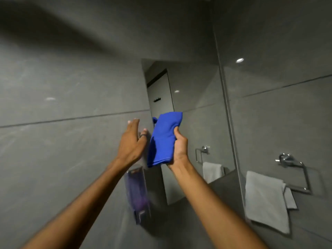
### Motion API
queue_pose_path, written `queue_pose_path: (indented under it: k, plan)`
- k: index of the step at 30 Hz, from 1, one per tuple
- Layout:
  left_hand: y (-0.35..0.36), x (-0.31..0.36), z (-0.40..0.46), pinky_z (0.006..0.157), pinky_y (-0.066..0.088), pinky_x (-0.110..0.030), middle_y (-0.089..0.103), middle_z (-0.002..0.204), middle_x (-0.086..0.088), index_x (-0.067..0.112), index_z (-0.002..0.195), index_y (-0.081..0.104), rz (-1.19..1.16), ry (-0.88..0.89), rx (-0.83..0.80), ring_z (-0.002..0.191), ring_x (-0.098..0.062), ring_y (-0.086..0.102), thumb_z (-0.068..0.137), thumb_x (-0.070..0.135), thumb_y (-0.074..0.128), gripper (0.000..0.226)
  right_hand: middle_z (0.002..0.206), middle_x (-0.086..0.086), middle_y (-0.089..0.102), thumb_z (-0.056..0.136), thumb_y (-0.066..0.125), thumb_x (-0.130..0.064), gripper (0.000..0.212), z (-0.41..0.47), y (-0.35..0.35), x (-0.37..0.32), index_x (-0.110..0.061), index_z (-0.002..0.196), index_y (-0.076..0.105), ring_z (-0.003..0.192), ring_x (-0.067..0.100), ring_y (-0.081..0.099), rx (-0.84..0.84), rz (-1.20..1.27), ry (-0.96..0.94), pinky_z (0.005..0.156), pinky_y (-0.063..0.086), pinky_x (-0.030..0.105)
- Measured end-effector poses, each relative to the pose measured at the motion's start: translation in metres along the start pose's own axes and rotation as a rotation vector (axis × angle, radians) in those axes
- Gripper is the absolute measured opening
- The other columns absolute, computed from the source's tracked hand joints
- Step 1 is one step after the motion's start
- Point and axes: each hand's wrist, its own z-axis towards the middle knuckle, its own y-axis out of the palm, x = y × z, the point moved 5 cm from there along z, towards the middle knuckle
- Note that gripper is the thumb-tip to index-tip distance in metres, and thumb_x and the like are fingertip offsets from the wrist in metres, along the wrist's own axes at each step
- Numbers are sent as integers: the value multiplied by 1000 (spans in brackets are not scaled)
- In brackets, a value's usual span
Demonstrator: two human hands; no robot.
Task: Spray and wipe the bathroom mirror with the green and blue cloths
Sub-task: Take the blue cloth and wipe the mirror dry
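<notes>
A folded blue cloth (164, 139) is raised in front of the lower left part of the bathroom mirror (194, 97). My right hand (180, 146) grips it by its right edge, thumb on the front. My left hand (132, 141) is just left of the cloth with fingers spread and a ring on one finger; it holds nothing and is a small gap away from the cloth. A sliver of the cloth's reflection shows at the mirror's left edge. No green cloth or spray bottle is in view.
Grey tiled walls surround the mirror. A clear wall-mounted dispenser with purple liquid (137, 194) hangs below my left hand. On the right wall a chrome towel ring (294, 169) holds a grey towel (265, 200), which is also reflected in the mirror.
</notes>
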Motion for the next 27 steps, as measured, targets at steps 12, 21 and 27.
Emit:
queue_pose_path:
  k: [12, 21, 27]
  plan:
    - [29, -116, -350, 85, 65, -28, 78, 121, -11, 1, 122, 72, -982, -997, -479, 85, -16, 79, 89, -3, 72, 33, 110, 15, 72, 93, 58, -9, 35, -218, -112, 162, -5, 128, 61, 98, 30, 70, 119, -313, 424, 96, 57, 46]
    - [76, -245, -698, 88, 60, -25, 68, 136, -14, 2, 144, 56, -687, -1580, -393, 111, -22, 66, 95, -10, 59, 50, 136, 29, 59, 84, 51, 26, 55, -386, -279, 382, 7, 136, 55, 113, 21, 57, -27, -1044, 1035, 85, 52, 22]
    - [101, -284, -882, 63, 59, -28, 71, 116, -11, 17, 106, 64, -564, -1925, -194, 86, -17, 68, 99, 1, 62, 18, 102, 18, 57, 80, 46, 29, 53, -508, -390, 506, 13, 131, 56, 90, 27, 51, -268, -1188, 1281, 67, 41, 30]
